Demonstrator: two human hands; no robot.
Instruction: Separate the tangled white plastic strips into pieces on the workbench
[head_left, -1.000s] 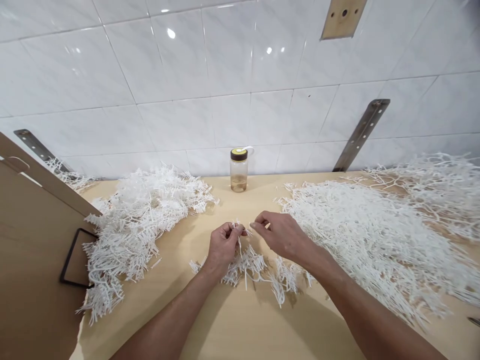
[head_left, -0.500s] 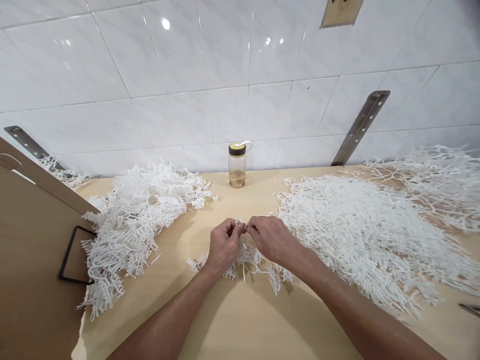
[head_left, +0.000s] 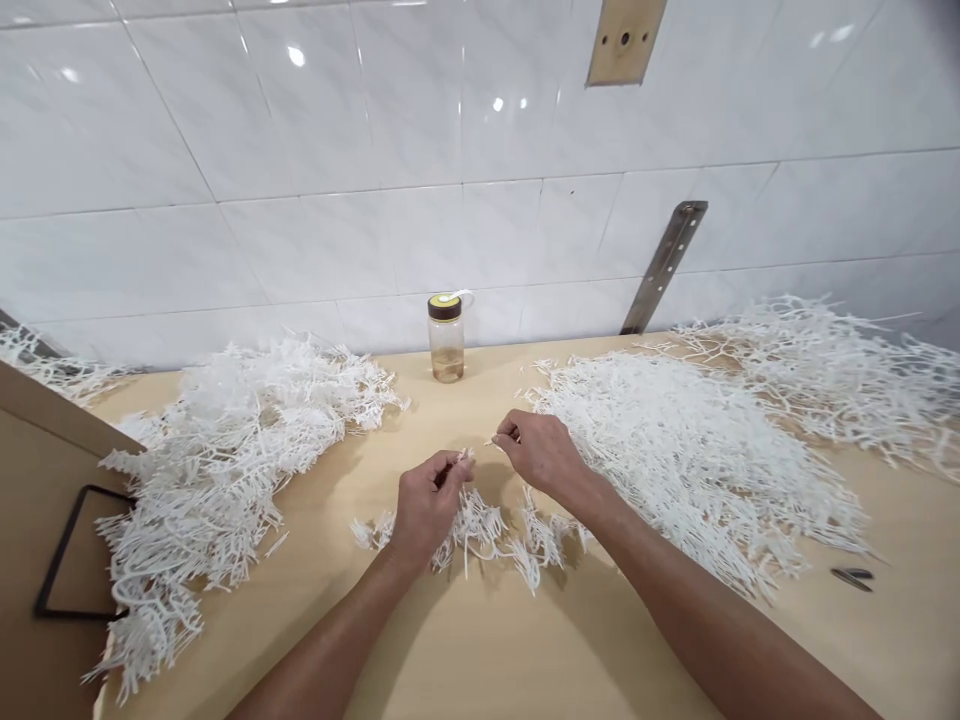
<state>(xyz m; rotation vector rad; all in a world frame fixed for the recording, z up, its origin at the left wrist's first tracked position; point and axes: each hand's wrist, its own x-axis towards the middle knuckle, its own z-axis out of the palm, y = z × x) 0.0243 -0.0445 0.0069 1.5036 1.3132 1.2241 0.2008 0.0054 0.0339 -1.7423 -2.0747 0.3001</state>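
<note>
My left hand [head_left: 426,500] is closed, pinching a small white branched piece [head_left: 466,456] between thumb and fingertips. To its right and slightly higher, my right hand [head_left: 541,450] pinches a tiny pale bit [head_left: 489,442] that pokes out from its fingertips. A short gap separates the two hands. Below them on the table lies a loose cluster of white branched pieces [head_left: 532,540], partly hidden by my left hand. A large heap of thin white strands [head_left: 675,450] spreads beside my right forearm. Another white tangled heap [head_left: 247,430] lies to the left.
Near the tiled wall stands a clear bottle [head_left: 447,350] with a dark and yellow lid and some liquid. A wooden panel [head_left: 45,480] with a black metal loop [head_left: 64,550] borders the left. Small dark snips [head_left: 853,578] lie at the right. A metal bracket [head_left: 664,265] leans against the wall.
My hands, together before, have moved apart, each with a small white bit at its fingertips. The view has shifted right, bringing the dark snips fully into sight.
</note>
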